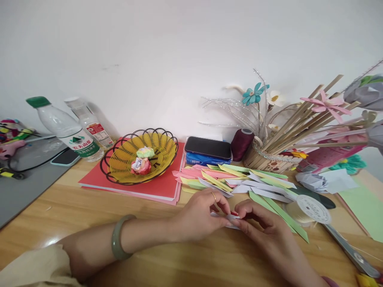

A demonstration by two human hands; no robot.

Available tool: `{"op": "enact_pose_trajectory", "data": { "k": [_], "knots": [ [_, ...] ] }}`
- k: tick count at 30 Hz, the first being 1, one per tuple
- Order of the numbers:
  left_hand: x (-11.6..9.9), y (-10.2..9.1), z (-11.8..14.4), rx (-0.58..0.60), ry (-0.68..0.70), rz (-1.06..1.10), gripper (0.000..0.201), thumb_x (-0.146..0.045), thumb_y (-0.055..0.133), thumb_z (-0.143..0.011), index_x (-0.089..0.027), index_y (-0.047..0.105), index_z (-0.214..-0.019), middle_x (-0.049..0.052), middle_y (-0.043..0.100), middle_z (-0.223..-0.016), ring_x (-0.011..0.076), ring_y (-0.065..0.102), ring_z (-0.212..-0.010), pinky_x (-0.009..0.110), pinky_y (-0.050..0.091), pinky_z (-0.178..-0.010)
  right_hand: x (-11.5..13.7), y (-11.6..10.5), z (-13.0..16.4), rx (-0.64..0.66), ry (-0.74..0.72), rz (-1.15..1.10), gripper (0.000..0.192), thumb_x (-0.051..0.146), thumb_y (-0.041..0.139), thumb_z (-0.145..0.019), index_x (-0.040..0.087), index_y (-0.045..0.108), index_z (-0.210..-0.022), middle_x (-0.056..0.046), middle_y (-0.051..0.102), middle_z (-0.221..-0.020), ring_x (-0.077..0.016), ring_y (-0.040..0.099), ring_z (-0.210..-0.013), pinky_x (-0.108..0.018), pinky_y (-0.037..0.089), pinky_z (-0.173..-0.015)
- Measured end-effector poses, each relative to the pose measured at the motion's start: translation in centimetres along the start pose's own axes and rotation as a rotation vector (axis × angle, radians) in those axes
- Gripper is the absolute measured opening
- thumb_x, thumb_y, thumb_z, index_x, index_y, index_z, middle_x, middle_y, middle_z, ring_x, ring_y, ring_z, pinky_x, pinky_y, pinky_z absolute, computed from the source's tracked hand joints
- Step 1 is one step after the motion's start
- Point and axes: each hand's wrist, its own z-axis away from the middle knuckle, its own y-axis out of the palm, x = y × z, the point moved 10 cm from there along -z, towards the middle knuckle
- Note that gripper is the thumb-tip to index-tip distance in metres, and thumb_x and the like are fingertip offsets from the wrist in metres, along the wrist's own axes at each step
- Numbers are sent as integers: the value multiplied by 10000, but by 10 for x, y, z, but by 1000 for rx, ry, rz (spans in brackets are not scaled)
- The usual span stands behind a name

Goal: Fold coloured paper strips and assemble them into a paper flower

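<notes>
My left hand (201, 213) and my right hand (259, 223) meet near the front of the wooden table (89, 215). Together they pinch a small folded white paper strip (232, 217) between their fingertips. The left wrist carries a green bangle (119, 237), and a ring sits on one left finger. Just behind my hands lies a pile of coloured paper strips (236, 179), pink, yellow, green and white. Two long green strips (281, 213) run to the right of my right hand.
A yellow wire basket (140, 153) holding two folded paper flowers stands on red card (143, 187). Two water bottles (67, 129) lean at the left. A black case (208, 148), maroon thread spool (241, 143), craft-stick holder with flowers (278, 155), white tape roll (312, 208) and scissors (350, 249) are on the right.
</notes>
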Motion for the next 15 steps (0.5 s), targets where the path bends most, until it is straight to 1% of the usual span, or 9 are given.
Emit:
{"op": "enact_pose_trajectory", "data": {
  "k": [4, 8, 12, 15],
  "knots": [
    [11, 4, -2, 61, -75, 77, 170, -214, 690, -611, -145, 546, -669, -14, 530, -709, 83, 489, -640, 204, 406, -605, 1, 1, -2, 7, 3, 26, 212, 393, 531, -772, 205, 525, -672, 9, 555, -645, -130, 532, -616, -219, 444, -556],
    [22, 7, -3, 105, -163, 178, 202, -185, 702, -575, -141, 546, -695, -16, 552, -686, 86, 498, -634, 213, 402, -605, 0, 1, -2, 6, 10, 39, 212, 387, 526, -776, 202, 546, -675, 3, 581, -656, -136, 542, -633, -222, 445, -568],
    [27, 8, -4, 111, -224, 258, 226, -190, 720, -534, -131, 544, -665, -15, 555, -650, 84, 495, -609, 224, 404, -600, 1, 0, -1, 11, 16, 59, 211, 388, 518, -788, 202, 570, -704, -7, 600, -688, -145, 548, -658, -230, 448, -588],
    [29, 8, -3, 99, -257, 274, 202, -193, 708, -539, -126, 553, -650, 1, 574, -640, 94, 509, -597, 234, 408, -587, 2, -2, -1, -5, 19, 75, 207, 389, 519, -789, 206, 574, -711, -13, 603, -693, -151, 551, -658, -237, 452, -586]
  ]
}}
